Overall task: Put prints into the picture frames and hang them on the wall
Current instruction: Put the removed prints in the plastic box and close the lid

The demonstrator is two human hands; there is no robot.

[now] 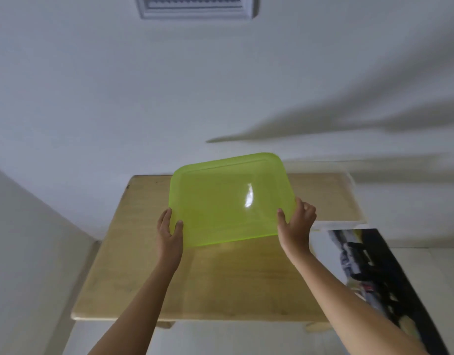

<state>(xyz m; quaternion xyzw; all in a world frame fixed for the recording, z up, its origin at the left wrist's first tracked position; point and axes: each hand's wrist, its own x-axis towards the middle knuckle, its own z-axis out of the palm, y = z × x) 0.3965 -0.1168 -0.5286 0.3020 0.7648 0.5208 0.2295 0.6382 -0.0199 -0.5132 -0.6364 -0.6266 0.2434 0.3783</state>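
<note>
Two bare forearms are seen nearest, the left forearm (138,303) and the right forearm (349,303), both reaching forward from the bottom edge. At their ends a translucent lime-green frame (228,201) with rounded corners is held up between the hands, above the table (220,285) and not touching it.

The frame's lower left corner is gripped by the left hand (169,231): the thumb is laid on the near face and the fingers are wrapped behind the left edge. The lower right edge is gripped by the right hand (295,226) in the same way, with the thumb pressed on the near face and the fingers curled round the edge from behind. The frame is tilted, its far edge raised toward the wall and its left side slightly lower than its right. A bright glare streak is shown on its face, and the wood is seen through it, tinted green.

The table is of pale wood with rounded corners. At its right side a dark, glossy print (369,272) is seen, partly hidden by the right forearm; whether it rests on the table or lies beyond the edge cannot be told. Further back on the table's right, a blurred clear sheet (331,198) is made out.

Behind the table a plain white wall (118,98) is crossed by long grey shadows on the right. A white vent (195,6) is set at the very top.
</note>
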